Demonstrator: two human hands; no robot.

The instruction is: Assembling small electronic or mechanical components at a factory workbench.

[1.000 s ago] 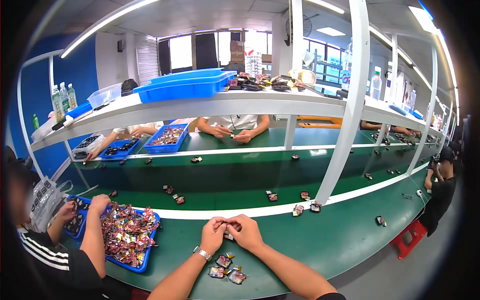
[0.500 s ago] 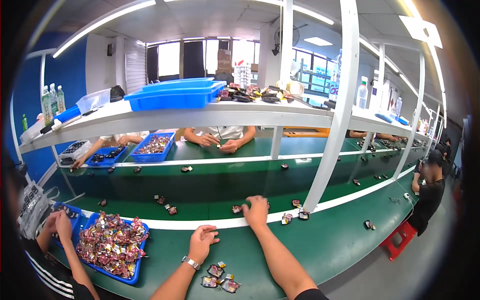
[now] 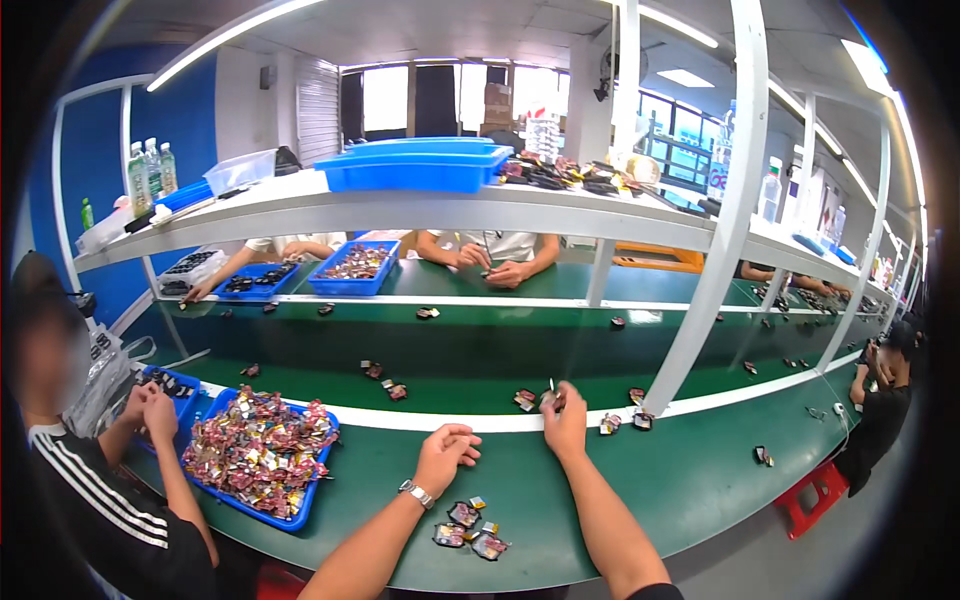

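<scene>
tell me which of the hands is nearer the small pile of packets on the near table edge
Left. The left hand rests just above the packet pile; the right hand reaches farther away, at the conveyor belt.

You sit at a long green table (image 3: pixel 700 480). Above it runs a white shelf (image 3: pixel 420 210). Behind the shelf are bright windows (image 3: pixel 385 97), with a blue wall (image 3: pixel 95 140) to its left.

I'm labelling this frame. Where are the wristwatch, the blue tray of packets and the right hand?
wristwatch (image 3: pixel 416 493), head view, on its band.
blue tray of packets (image 3: pixel 312 481), head view, right rim.
right hand (image 3: pixel 566 419), head view, back of hand.
</scene>
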